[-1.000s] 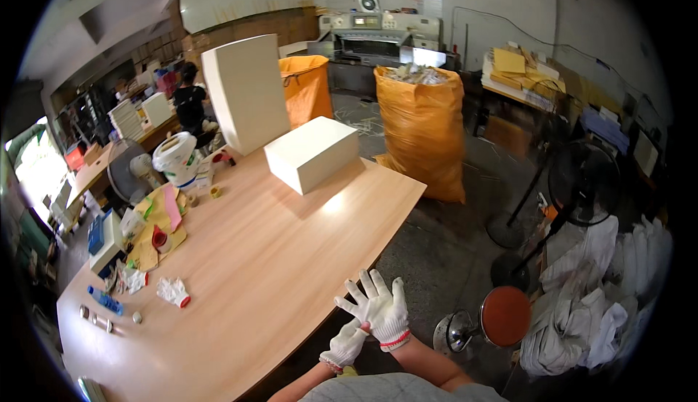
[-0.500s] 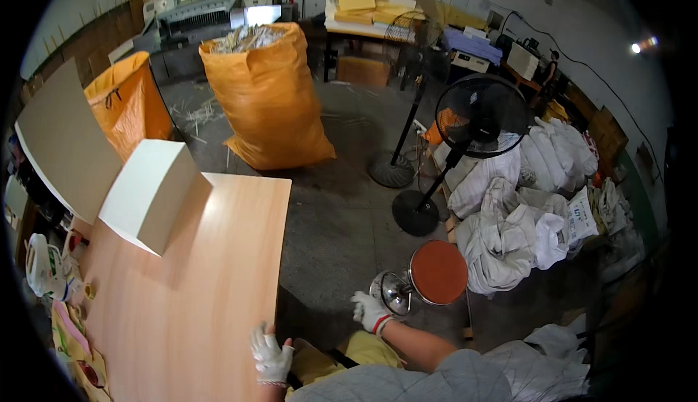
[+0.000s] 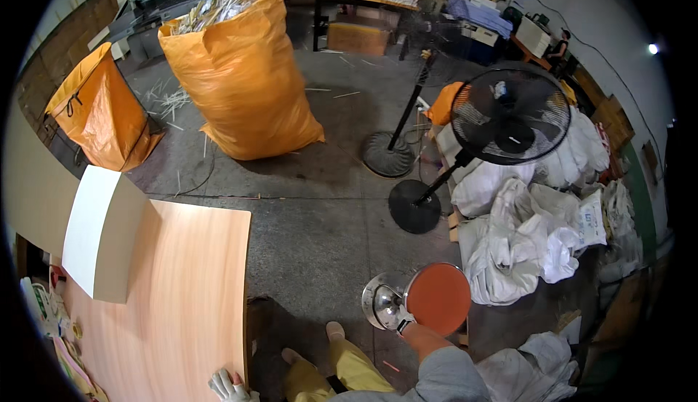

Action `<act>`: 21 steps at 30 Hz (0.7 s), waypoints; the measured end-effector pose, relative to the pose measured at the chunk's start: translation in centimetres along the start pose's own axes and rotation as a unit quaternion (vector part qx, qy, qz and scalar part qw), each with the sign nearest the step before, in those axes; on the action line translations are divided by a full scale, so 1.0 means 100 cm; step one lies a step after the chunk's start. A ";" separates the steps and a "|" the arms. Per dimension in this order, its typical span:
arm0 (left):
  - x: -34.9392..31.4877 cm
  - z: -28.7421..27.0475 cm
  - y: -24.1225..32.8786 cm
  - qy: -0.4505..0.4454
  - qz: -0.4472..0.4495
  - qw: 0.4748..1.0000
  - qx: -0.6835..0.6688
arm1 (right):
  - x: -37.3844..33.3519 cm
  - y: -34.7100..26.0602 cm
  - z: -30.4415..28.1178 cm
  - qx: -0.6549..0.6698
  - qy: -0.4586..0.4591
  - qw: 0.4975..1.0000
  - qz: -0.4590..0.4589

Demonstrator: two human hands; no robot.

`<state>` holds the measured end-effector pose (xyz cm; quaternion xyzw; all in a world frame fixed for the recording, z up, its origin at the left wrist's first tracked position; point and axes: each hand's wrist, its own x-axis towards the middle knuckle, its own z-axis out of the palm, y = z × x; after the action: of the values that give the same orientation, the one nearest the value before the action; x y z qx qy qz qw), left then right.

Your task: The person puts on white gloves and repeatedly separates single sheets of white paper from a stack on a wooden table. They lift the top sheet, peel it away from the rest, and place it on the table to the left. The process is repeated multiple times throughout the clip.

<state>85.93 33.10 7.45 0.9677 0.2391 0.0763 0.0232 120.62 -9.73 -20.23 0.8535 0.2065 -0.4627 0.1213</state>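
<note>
My left hand [image 3: 231,386], in a pale work glove with some bare fingertips, rests on the light wood tabletop [image 3: 193,293] near its front right corner. Its fingers are stretched out and hold nothing. My right hand [image 3: 406,319], also gloved, reaches down to a stool [image 3: 438,299] with a round reddish-brown seat and a chrome base. That hand is beside the stem just under the seat's left edge; its fingers are too hidden to show a grip. On the table's far left part stands a white, block-like stack [image 3: 104,235], with my hands well away from it.
Beyond the table stand a full orange sack [image 3: 240,85] of paper strips and another orange bag [image 3: 105,111]. Two black pedestal fans, one nearer [image 3: 414,205] and one farther [image 3: 389,154], stand ahead. White sacks [image 3: 505,245] are piled at right. Paper scraps litter the floor.
My right hand has moved down and right to the stool's stem. My left hand has slid nearer along the table's edge. The whole view has shifted, and my feet now show.
</note>
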 end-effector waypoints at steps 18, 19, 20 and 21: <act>0.004 -0.012 0.002 -0.030 -0.037 0.997 -0.064 | 0.083 -0.109 -0.088 -0.117 -0.093 0.960 -0.236; 0.001 -0.016 0.001 -0.045 -0.044 0.995 -0.076 | 0.084 -0.118 -0.089 -0.129 -0.105 0.952 -0.258; 0.002 -0.017 -0.004 -0.060 -0.040 0.993 -0.092 | 0.081 -0.121 -0.085 -0.130 -0.117 0.946 -0.273; -0.014 -0.004 -0.009 0.023 0.020 1.000 0.002 | 0.083 -0.128 -0.094 -0.145 -0.131 0.935 -0.295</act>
<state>84.16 33.26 7.61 0.9703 0.2204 0.0986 0.0140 125.66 7.29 -22.33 0.6592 0.4966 -0.5500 0.1277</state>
